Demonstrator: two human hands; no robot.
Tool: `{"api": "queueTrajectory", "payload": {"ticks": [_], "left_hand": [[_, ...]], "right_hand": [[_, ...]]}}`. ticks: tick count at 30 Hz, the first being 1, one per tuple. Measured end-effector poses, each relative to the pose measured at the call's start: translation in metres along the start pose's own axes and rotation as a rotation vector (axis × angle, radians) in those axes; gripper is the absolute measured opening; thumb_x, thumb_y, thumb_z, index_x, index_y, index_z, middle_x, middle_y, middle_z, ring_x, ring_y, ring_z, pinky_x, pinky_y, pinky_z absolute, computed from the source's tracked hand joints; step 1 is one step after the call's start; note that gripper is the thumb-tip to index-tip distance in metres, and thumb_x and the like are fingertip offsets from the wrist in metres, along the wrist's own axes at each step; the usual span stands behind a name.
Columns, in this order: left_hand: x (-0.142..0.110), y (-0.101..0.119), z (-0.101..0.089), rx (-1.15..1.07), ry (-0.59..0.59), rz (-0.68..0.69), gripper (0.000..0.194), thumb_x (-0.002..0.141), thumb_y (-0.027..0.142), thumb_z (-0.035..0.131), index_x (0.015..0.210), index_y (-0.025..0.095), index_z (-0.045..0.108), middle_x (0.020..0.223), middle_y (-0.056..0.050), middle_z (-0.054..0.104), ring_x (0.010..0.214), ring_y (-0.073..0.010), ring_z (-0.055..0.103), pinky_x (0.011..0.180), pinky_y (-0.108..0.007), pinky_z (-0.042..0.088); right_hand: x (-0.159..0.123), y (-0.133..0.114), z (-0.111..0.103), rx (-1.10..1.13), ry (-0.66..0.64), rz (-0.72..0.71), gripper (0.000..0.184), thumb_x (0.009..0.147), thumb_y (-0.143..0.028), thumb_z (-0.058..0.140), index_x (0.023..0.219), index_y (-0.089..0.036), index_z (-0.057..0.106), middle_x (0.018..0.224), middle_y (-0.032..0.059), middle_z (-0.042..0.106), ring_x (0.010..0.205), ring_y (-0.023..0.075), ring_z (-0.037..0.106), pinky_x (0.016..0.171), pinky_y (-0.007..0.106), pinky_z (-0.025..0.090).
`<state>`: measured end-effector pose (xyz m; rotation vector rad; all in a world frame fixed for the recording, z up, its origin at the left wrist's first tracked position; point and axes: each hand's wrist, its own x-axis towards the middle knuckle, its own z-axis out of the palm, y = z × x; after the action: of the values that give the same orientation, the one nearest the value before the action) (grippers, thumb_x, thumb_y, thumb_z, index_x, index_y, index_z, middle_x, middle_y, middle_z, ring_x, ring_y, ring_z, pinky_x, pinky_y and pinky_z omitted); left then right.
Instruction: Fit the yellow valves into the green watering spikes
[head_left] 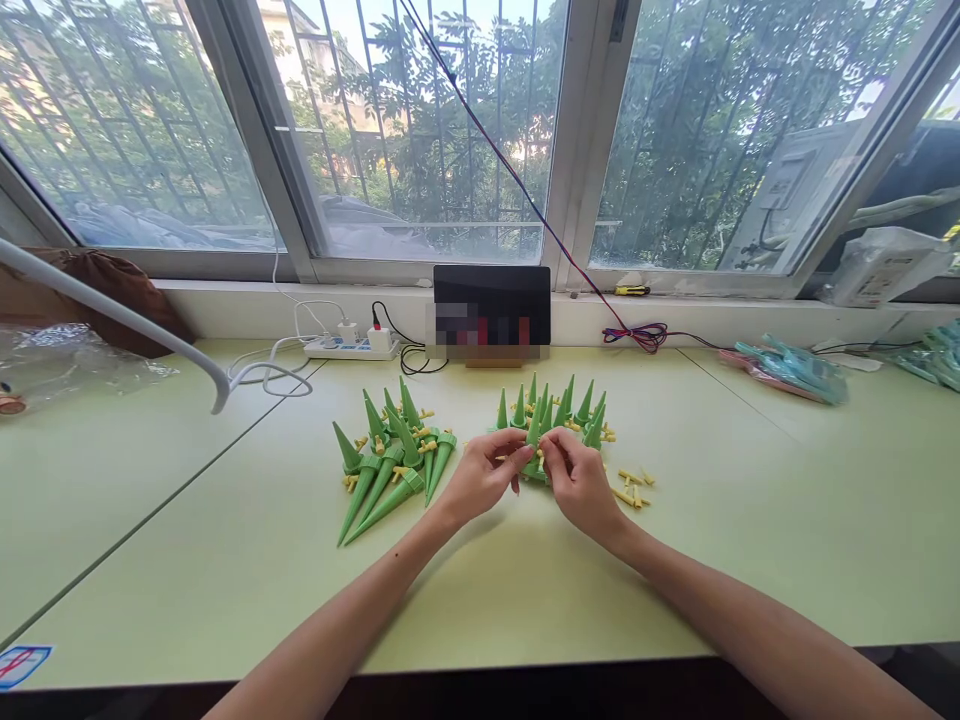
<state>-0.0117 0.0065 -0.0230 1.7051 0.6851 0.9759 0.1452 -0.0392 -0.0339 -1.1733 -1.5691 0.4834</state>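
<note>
My left hand [486, 472] and my right hand [576, 478] meet over the pale green table [225, 560], fingers pinched together on one green cone-shaped plastic spike [534, 440]. Right behind my hands several green spikes [559, 408] stand upright, with small yellow plastic pieces [630, 486] scattered to their right. To the left lies a pile of green spikes with yellow pieces fitted [390, 458], some lying flat, some upright.
A white power strip [352, 347] with cables and a dark display [491, 312] sit by the window sill. A white lamp arm [112, 315] crosses at left. Teal packets [791, 370] lie at far right, clear plastic bags [67, 362] at far left.
</note>
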Motion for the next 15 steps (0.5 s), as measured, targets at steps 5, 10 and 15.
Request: {"api": "queueTrajectory", "payload": {"ticks": [5,10,15], "left_hand": [[0.0001,0.0026,0.001,0.008,0.002,-0.001,0.032,0.085,0.044,0.064,0.09,0.013,0.065,0.071,-0.002,0.06,0.057,-0.0114,0.055,0.051,-0.024,0.052],[0.0003,0.0062,-0.0036,-0.097,-0.094,-0.124,0.035,0.087,0.047,0.061,0.085,0.012,0.061,0.073,-0.002,0.061,0.055,-0.012,0.062,0.055,-0.025,0.051],[0.0014,0.0051,-0.0035,-0.111,-0.082,-0.149,0.037,0.086,0.049,0.061,0.084,0.012,0.06,0.074,-0.001,0.06,0.056,-0.0121,0.062,0.055,-0.025,0.052]], "right_hand": [[0.0002,-0.0004,0.0003,-0.008,0.006,0.016,0.026,0.099,-0.035,0.042,0.078,-0.021,0.049,0.06,-0.004,0.043,0.053,0.0121,0.038,0.051,0.025,0.03],[-0.0012,-0.0015,-0.0003,-0.081,-0.001,-0.041,0.026,0.099,-0.031,0.042,0.076,-0.02,0.047,0.06,-0.0041,0.043,0.053,0.0116,0.037,0.052,0.025,0.03],[-0.0014,-0.0014,0.0001,-0.07,-0.015,-0.021,0.025,0.098,-0.032,0.042,0.077,-0.02,0.047,0.06,-0.0048,0.042,0.052,0.0107,0.035,0.05,0.024,0.029]]}}
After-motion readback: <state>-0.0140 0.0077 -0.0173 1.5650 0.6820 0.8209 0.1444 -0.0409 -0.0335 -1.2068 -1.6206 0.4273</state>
